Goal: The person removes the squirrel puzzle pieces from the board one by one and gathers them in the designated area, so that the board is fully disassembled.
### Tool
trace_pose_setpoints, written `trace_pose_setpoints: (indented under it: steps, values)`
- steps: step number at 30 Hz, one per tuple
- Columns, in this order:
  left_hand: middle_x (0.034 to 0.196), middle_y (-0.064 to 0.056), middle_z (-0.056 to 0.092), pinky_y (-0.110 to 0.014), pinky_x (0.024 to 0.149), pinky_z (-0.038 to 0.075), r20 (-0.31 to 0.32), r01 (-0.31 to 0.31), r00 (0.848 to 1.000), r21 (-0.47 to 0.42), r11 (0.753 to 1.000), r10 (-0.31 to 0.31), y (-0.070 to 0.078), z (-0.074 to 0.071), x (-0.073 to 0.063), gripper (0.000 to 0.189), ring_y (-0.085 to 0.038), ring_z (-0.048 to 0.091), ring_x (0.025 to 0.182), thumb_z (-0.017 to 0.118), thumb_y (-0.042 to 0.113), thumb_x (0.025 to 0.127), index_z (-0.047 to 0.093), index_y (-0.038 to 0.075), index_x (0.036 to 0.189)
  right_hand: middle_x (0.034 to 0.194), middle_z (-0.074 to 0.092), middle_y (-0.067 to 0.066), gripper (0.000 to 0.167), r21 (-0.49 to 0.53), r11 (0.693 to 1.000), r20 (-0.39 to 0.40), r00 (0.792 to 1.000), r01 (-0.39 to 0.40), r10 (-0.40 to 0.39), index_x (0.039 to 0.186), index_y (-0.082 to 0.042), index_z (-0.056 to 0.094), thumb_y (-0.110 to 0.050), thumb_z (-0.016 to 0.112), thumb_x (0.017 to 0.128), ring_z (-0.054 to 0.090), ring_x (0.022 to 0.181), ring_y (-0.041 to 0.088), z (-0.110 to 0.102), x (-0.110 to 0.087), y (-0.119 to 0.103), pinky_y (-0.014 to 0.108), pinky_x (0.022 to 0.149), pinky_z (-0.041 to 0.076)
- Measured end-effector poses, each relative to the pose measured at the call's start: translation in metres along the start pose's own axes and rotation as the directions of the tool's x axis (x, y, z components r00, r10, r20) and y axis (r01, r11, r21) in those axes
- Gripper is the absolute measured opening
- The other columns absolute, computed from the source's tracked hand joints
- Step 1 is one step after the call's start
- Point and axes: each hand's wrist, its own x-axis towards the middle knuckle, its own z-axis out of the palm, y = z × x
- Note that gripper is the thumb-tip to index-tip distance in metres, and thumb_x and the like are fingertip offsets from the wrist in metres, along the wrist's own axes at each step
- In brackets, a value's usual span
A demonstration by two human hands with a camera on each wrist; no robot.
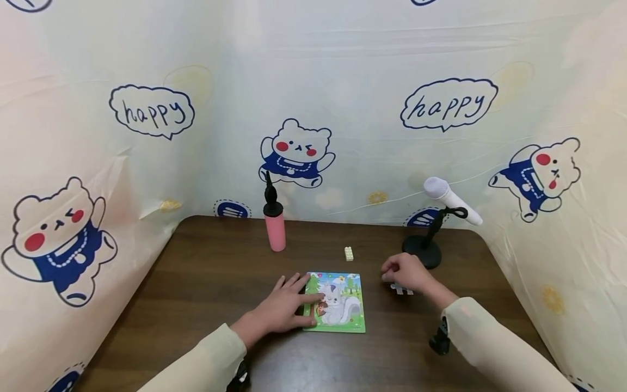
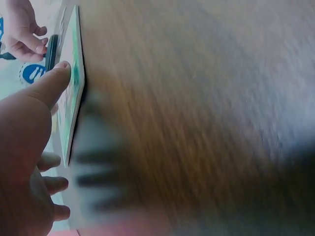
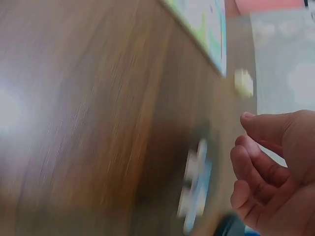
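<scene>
My left hand (image 1: 281,307) lies spread over the left side of a square picture board (image 1: 343,316) with a squirrel on a green and blue scene. In the left wrist view, the thumb touches the board's face. My right hand (image 1: 409,272) hovers with bent fingers over a small pale piece with knobbed edges (image 1: 403,289). In the right wrist view, that piece (image 3: 194,184) looks blurred, white and light blue, apart from the fingers. Between thumb and fingertips of the right hand (image 3: 275,169) nothing shows.
Behind the board sits a small cream toy brick (image 1: 349,253). A pink hand pump (image 1: 276,231) with a black top stands at the back left. On a black stand (image 1: 422,250) at the back right is a white microphone (image 1: 453,200). A printed curtain (image 1: 362,136) surrounds the table.
</scene>
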Motion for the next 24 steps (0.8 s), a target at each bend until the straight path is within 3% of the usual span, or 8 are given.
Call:
trace_pose_setpoints:
  steps: [3, 10, 18, 24]
  values:
    - [0.169, -0.014, 0.027, -0.074, 0.117, 0.014, 0.014, -0.009, 1.000, 0.000, 1.000, 0.009, -0.004, -0.004, -0.002, 0.063, -0.046, 0.022, 0.155, 0.065, 0.064, 0.092, 0.050, 0.045, 0.150, 0.086, 0.071, -0.003, 0.011, 0.020, 1.000, 0.020, 1.000, 0.004, -0.004, 0.102, -0.010, 0.079, -0.014, 0.077, 0.091, 0.060, 0.075, 0.014, 0.017, 0.012, -0.022, 0.032, 0.068, 0.051]
    - [0.169, -0.016, 0.024, -0.073, 0.118, 0.012, 0.056, -0.039, 0.998, -0.009, 0.999, 0.039, -0.009, -0.007, -0.004, 0.070, -0.046, 0.019, 0.155, 0.069, 0.066, 0.089, 0.050, 0.042, 0.152, 0.085, 0.073, -0.005, 0.012, 0.052, 0.991, 0.047, 0.991, 0.121, -0.123, 0.101, -0.008, 0.079, -0.013, 0.078, 0.090, 0.060, 0.074, 0.010, 0.055, 0.035, -0.065, 0.030, 0.069, 0.051]
    - [0.170, -0.019, 0.021, -0.075, 0.116, 0.016, 0.062, -0.014, 0.998, -0.031, 0.999, 0.016, -0.008, -0.005, -0.005, 0.070, -0.049, 0.019, 0.154, 0.070, 0.065, 0.087, 0.051, 0.042, 0.151, 0.083, 0.071, -0.002, 0.021, 0.086, 0.974, 0.104, 0.970, 0.210, -0.218, 0.107, -0.003, 0.077, -0.011, 0.080, 0.088, 0.059, 0.071, 0.008, 0.085, 0.046, -0.091, 0.027, 0.066, 0.050]
    - [0.170, -0.018, 0.021, -0.077, 0.114, 0.018, 0.060, -0.018, 0.998, -0.042, 0.999, 0.021, -0.009, -0.005, -0.006, 0.070, -0.048, 0.019, 0.155, 0.071, 0.063, 0.088, 0.051, 0.042, 0.151, 0.079, 0.067, -0.001, 0.025, 0.055, 0.982, 0.106, 0.977, 0.182, -0.187, 0.109, -0.003, 0.075, -0.012, 0.081, 0.086, 0.056, 0.068, 0.009, 0.097, 0.046, -0.102, 0.026, 0.064, 0.047]
